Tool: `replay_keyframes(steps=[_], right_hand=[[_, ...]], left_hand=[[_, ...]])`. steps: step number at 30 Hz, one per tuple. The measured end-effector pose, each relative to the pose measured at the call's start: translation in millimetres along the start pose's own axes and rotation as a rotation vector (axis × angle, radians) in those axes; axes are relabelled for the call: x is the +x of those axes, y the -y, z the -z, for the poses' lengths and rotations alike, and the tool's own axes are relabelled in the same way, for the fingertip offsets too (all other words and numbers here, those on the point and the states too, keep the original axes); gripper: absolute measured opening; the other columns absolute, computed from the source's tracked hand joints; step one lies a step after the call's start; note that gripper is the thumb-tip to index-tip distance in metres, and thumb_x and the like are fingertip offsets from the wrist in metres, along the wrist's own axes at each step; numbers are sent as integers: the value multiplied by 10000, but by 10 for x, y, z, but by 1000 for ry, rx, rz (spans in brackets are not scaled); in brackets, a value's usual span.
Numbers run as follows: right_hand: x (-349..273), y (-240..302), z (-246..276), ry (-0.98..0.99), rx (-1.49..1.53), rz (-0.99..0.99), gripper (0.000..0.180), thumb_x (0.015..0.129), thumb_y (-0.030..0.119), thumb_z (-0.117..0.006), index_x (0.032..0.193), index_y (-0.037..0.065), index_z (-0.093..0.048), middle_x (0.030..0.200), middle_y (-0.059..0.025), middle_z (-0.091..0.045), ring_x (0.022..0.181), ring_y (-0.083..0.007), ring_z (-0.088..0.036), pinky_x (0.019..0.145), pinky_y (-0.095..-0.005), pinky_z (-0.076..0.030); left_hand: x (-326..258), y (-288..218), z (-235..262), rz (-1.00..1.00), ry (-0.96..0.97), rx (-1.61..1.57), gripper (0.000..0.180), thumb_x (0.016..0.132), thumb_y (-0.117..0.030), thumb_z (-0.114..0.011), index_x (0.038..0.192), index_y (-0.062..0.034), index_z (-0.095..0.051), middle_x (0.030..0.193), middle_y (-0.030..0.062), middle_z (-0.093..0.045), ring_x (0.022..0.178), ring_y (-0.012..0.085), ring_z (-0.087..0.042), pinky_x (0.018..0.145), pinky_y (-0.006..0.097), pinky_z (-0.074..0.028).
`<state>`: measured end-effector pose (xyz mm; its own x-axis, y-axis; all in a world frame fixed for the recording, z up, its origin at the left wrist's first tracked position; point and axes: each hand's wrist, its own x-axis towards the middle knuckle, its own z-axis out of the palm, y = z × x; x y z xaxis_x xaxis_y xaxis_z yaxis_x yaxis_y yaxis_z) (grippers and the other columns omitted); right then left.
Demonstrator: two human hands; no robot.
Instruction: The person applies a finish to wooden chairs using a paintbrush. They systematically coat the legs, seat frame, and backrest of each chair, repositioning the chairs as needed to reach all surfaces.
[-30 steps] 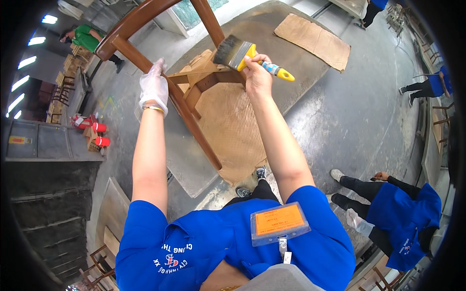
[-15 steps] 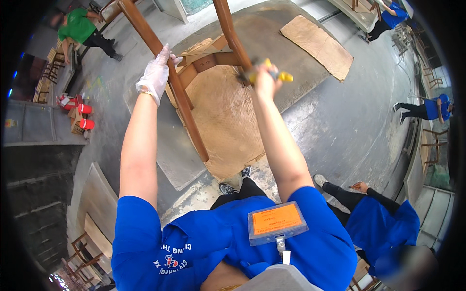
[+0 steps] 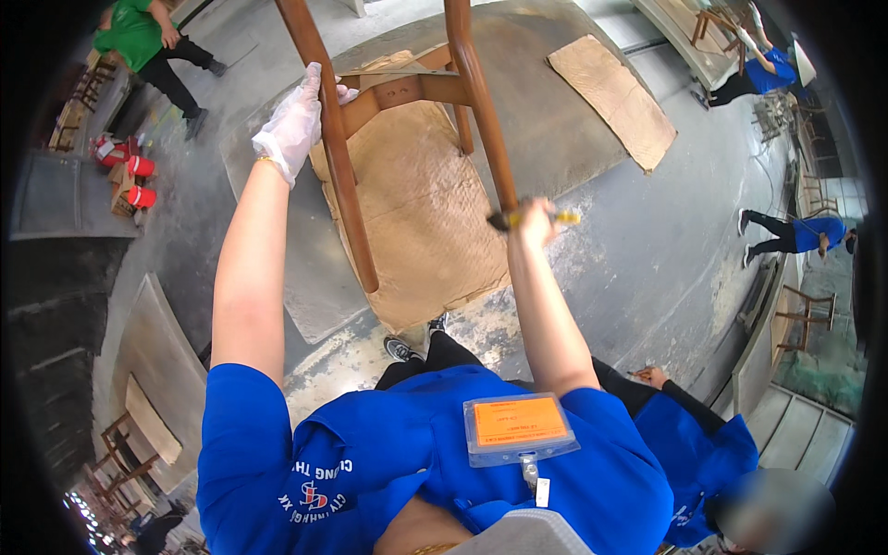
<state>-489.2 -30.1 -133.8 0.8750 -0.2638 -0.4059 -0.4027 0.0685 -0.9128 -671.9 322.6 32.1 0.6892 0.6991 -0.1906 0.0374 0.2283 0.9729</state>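
Observation:
A brown wooden chair frame point(image 3: 476, 102) stands tilted over a sheet of brown cardboard, its legs pointing towards me. My left hand point(image 3: 294, 125), in a thin whitish glove, is wrapped round the left leg near the crossrail point(image 3: 400, 91). Closed round a yellow-and-black hand tool point(image 3: 502, 220) is my right hand point(image 3: 534, 224), at the lower end of the right leg. The tool's dark end lies close against that leg; blur hides its exact kind and whether it touches.
The cardboard point(image 3: 416, 203) lies on a grey board, with another cardboard piece point(image 3: 615, 102) at the far right. A person in blue point(image 3: 689, 444) is close at my right. Someone in green point(image 3: 134, 37) stands far left, near red containers point(image 3: 141, 180). Chairs line the right side.
My right hand and the tool have moved nearer to me, down the right leg to its end. My left hand keeps its grip on the left leg, and the frame sits slightly differently in view.

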Motion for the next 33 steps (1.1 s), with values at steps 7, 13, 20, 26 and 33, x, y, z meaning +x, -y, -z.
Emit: replay_keyframes(steps=[7,13,20,26,33], right_hand=[[-452,1698,-1666,949,453,488,191,909,-30,-711,833,112,-608,1083,-69,-703,874,-176,-683,723,-344,-543],[-725,1272,-1074,705,-179,1463,158,806,-71,-727,858,64,-664,1297,-173,-729,990,-316,-753,845,-368,-591],[-876,982,-1099,797,-158,1304,195,776,-156,-678,802,26,-611,1341,-185,-697,1113,-325,-732,927,-378,-573],[-746,895,-1518,850,-348,1122,156,776,-127,-700,785,21,-651,1237,-179,-743,1019,-305,-748,884,-371,-580],[-986,776,-1578,1033,-48,1171,188,759,-131,-699,816,46,-669,1316,-184,-719,1147,-339,-731,951,-390,-570]], left_hand=[[-117,-131,-154,24,-71,282,841,1037,-775,-427,1289,-10,-669,1301,110,-754,1291,198,-630,1156,346,-391],[35,-75,-144,-27,-133,537,845,1049,-782,-305,1194,-95,-777,1308,110,-753,1330,286,-606,1211,394,-364],[5,-51,-191,1,-128,494,815,1085,-736,-276,1186,-96,-769,1302,66,-758,1325,286,-600,1181,400,-391],[-62,-113,-218,-8,-96,467,818,1071,-746,-328,1234,-55,-734,1258,74,-776,1271,224,-644,1180,352,-394],[19,-18,-201,-28,-38,467,859,1073,-755,-268,1345,-79,-721,1375,100,-727,1353,257,-606,1195,348,-388]])
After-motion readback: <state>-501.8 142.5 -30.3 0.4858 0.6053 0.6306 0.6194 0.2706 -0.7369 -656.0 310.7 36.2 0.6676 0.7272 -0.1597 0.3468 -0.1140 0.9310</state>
